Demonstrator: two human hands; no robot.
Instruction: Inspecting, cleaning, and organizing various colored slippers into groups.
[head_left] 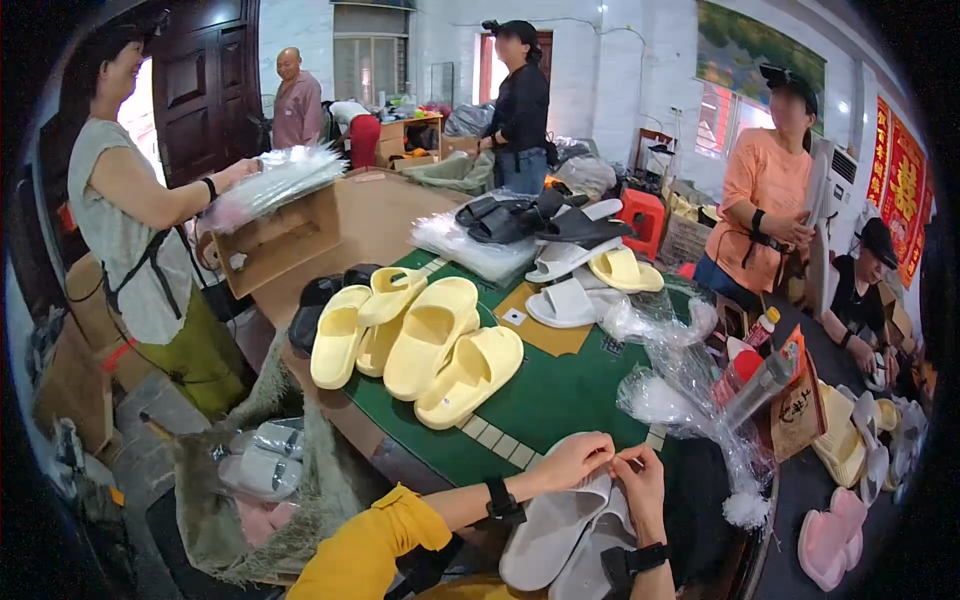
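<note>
Head view: two hands [572,464] meet; two gray slippers [545,540] lie below.

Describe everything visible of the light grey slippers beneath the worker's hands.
The light grey slippers look smooth and moulded, like foam or rubber, with rounded ends. They sit side by side, slanting, directly in front of the person, low in the picture. The left hand and right hand partly cover them; contact is unclear.
</note>
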